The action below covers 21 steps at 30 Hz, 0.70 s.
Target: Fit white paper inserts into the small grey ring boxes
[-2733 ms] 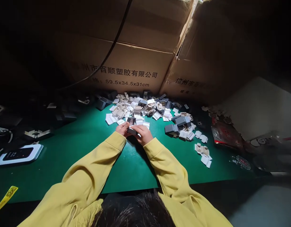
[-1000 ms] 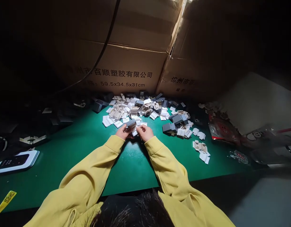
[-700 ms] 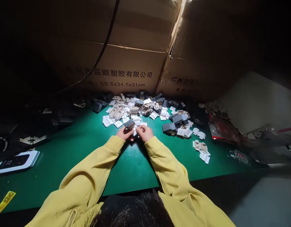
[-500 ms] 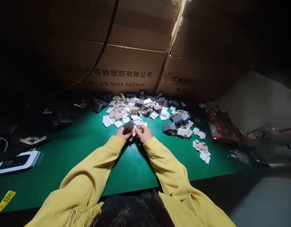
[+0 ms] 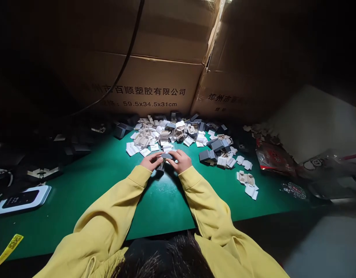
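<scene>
A small dark grey box (image 5: 166,156) is gripped between my two hands over the middle of the green table. My left hand (image 5: 151,161) closes on its left end, and my right hand (image 5: 182,160) has thumb and fingers on its right end. Below the box hangs a greyish part, partly hidden, which I cannot make out clearly. Just beyond my hands lies a heap of folded white card pieces (image 5: 149,138). More dark grey boxes (image 5: 208,156) rest to the right of my right hand.
Large cardboard cartons (image 5: 149,77) stand along the back, with a dark cable (image 5: 126,58) hanging before them. At left lie a white-edged device (image 5: 23,199) and a yellow strip (image 5: 8,251). Red packaging (image 5: 275,157) and loose card pieces (image 5: 247,183) lie at right.
The dark grey box has turned from tilted to roughly level, and my right hand has shifted onto its right end. Both hands now hold opposite ends of it.
</scene>
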Each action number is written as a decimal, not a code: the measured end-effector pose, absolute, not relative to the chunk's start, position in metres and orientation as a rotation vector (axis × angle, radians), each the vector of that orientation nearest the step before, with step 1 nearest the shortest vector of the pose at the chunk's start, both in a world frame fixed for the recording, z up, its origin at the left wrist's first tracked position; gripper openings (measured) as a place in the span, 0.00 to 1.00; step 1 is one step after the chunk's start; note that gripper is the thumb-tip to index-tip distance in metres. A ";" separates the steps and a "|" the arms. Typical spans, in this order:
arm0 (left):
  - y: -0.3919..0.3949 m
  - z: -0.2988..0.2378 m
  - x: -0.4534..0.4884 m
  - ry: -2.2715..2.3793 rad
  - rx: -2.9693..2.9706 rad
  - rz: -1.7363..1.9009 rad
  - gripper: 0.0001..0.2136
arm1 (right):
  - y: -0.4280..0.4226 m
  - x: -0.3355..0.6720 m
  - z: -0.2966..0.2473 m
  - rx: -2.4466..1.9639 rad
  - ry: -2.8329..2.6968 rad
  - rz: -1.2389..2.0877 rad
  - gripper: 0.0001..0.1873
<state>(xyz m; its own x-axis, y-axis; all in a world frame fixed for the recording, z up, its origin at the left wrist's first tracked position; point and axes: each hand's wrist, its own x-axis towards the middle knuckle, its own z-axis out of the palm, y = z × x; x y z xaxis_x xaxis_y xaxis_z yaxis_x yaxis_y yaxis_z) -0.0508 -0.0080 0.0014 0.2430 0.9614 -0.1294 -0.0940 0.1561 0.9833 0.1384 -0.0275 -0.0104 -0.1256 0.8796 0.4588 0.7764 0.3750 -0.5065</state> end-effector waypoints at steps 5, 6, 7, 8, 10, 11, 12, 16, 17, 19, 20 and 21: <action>-0.008 0.004 -0.050 0.931 1.180 0.940 0.26 | -0.031 0.132 -0.012 -1.267 -1.793 0.288 0.15; -0.008 0.002 -0.050 0.934 1.182 0.953 0.26 | -0.031 0.130 -0.012 -1.250 -1.682 0.355 0.16; -0.008 0.001 -0.050 0.943 1.186 0.977 0.27 | -0.031 0.128 -0.011 -1.244 -1.542 0.433 0.17; -0.008 -0.001 -0.049 0.952 1.194 1.010 0.27 | -0.030 0.125 -0.010 -1.256 -1.383 0.524 0.18; -0.010 -0.005 -0.048 0.950 1.225 1.096 0.28 | -0.029 0.122 -0.008 -1.312 -1.115 0.804 0.16; -0.012 -0.007 -0.046 0.940 1.247 1.135 0.28 | -0.028 0.120 -0.007 -1.338 -1.038 0.997 0.15; -0.014 -0.009 -0.045 0.934 1.273 1.161 0.27 | -0.028 0.119 -0.007 -1.352 -1.000 1.196 0.14; -0.022 -0.014 -0.040 0.945 1.409 1.147 0.23 | -0.027 0.116 -0.010 -1.313 -0.973 1.581 0.15; -0.023 -0.015 -0.040 0.943 1.443 1.143 0.23 | -0.027 0.115 -0.012 -1.299 -0.954 1.575 0.14; -0.023 -0.016 -0.040 0.924 1.485 1.145 0.24 | -0.027 0.114 -0.014 -1.260 -0.910 1.577 0.11; -0.023 -0.017 -0.041 0.917 1.498 1.150 0.24 | -0.027 0.113 -0.015 -1.239 -0.893 1.579 0.10; -0.023 -0.018 -0.042 0.908 1.508 1.159 0.24 | -0.027 0.112 -0.014 -1.221 -0.881 1.581 0.09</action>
<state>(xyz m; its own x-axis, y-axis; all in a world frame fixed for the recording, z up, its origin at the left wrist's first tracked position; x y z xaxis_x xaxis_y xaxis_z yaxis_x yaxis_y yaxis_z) -0.0421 -0.0225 -0.0179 0.2621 0.9386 0.2245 -0.0071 -0.2308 0.9730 0.1124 -0.0270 -0.0145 -0.0823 0.9480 -0.3074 -0.2373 -0.3182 -0.9178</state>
